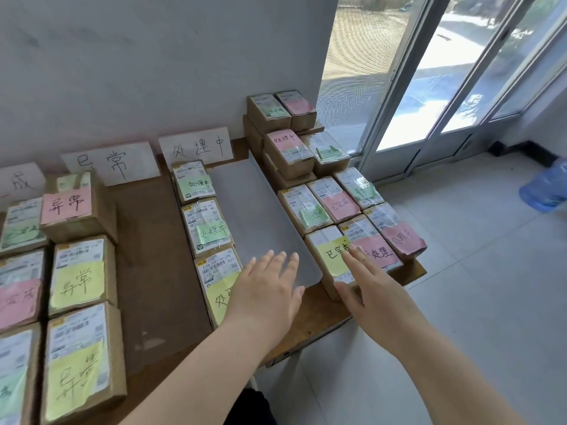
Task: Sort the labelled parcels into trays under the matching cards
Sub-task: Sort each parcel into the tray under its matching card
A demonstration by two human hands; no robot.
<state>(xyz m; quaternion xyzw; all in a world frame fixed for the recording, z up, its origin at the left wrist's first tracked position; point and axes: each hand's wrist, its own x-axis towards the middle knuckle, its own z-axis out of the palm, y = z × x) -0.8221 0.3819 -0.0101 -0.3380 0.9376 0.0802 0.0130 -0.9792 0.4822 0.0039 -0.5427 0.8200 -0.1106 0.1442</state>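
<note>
Right hand (371, 289) stretched out flat, fingers straight, gripping nothing: fingertips on top of the yellow-labelled parcel (333, 256), thumb down by its near side. Left hand (267, 289) likewise flat and spread, holding nothing, over the near end of the grey tray (260, 210) – whether touching it cannot be told. Yellow-labelled parcel at the near corner of the unsorted pile (306, 154), just beside the tray's right edge, on the wooden surface (310, 314). Along the tray's left side, a row of three parcels (208, 228) under the white card (196, 147) propped against the wall. Further left, more parcels under a second card (112, 164). On the floor to the right, a blue water bottle (546, 188).
</note>
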